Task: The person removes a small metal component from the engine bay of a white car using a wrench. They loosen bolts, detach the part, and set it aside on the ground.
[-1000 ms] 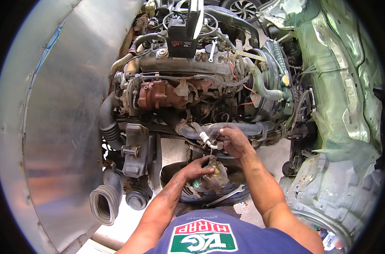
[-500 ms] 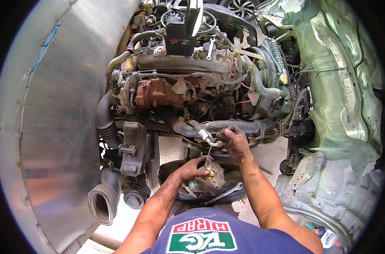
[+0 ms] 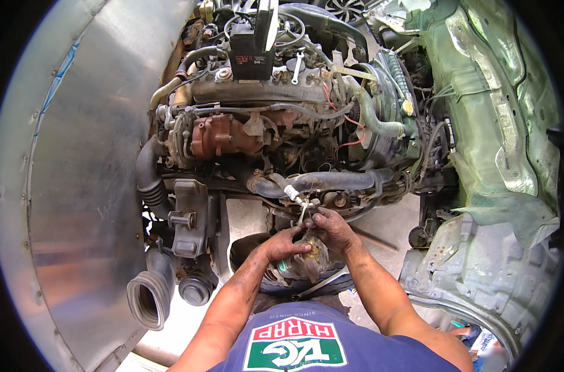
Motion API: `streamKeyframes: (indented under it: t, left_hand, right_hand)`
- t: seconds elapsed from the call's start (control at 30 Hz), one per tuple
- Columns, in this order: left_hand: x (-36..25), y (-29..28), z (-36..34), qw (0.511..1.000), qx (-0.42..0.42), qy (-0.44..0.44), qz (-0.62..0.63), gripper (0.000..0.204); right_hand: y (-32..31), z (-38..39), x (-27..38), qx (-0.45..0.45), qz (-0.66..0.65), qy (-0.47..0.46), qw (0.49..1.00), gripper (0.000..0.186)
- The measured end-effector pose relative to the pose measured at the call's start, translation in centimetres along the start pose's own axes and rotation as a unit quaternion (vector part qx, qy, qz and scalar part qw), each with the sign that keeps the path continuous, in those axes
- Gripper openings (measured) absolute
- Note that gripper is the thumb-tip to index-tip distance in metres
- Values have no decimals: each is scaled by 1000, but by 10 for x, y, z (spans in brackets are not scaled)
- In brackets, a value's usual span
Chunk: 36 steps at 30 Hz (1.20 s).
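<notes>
Bare sheet metal point(image 3: 77, 186) curved up our left side, and a pale green body panel point(image 3: 505, 124) closed off the right. Between them sat the grimy engine point(image 3: 282, 118), over patches of concrete floor point(image 3: 248, 217). Below it we worked on a small round metal part point(image 3: 307, 260): our left hand point(image 3: 282, 243) clasped it, our right hand point(image 3: 333, 228) pinched a thin white wire point(image 3: 302, 208) just above.

Person's kit: navy blue short-sleeved shirt point(image 3: 331, 347) with a shield-shaped chest print in red, green and white. Forearms bare, both streaked with dark grease. Left hand point(image 3: 282, 243) and right hand point(image 3: 333, 228) ungloved, grimy, no watch or rings visible.
</notes>
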<state>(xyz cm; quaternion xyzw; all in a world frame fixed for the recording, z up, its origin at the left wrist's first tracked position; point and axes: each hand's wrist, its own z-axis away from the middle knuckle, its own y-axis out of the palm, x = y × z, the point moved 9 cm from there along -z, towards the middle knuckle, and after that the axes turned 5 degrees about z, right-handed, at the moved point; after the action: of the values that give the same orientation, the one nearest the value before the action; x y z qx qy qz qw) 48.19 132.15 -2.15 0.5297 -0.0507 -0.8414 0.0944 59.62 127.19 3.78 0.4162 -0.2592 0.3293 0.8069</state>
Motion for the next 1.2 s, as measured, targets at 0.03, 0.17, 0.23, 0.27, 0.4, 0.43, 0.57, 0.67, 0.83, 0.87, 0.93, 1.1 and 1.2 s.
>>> streamKeyframes:
  t: [0.03,0.17,0.23,0.27,0.4,0.43,0.57,0.67,0.83,0.87,0.93,1.1,1.2]
  left_hand:
    - [0,3,0,999,18,2,29,115]
    - [0,14,-2,995,66,-16,71,114]
    - [-6,13,-4,996,57,-2,63,114]
    - [-8,12,-4,996,55,-3,75,115]
    - [-8,1,3,994,17,-2,106,111]
    - [-9,-4,5,994,-2,13,104,108]
    - [1,-12,10,999,-32,23,33,117]
    - [-2,-3,8,997,19,65,30,128]
    - [-14,10,7,994,66,87,-31,141]
    - [-17,11,7,994,70,80,-39,145]
    - [-19,15,7,994,79,38,-71,146]
    - [-34,17,17,992,48,19,-111,127]
    - [-34,7,17,994,8,10,-110,122]
  right_hand:
    - [-4,3,-6,-32,17,11,999,44]
    - [-20,11,9,-217,294,-73,928,24]
    - [-22,13,5,-253,257,-60,931,25]
    - [-24,13,5,-269,245,-63,929,26]
    - [-22,8,-11,-255,64,-33,964,23]
    - [-21,7,-12,-243,-4,-46,969,23]
    - [-12,13,-3,-186,159,-67,967,25]
    - [-9,27,4,-145,364,-61,918,30]
    - [-8,40,9,-111,366,-23,924,35]
    - [-7,40,12,-122,359,-19,925,36]
    - [-3,40,16,-149,306,-11,940,37]
    - [16,44,29,-185,389,-13,903,38]
    - [24,41,28,-178,431,4,885,39]
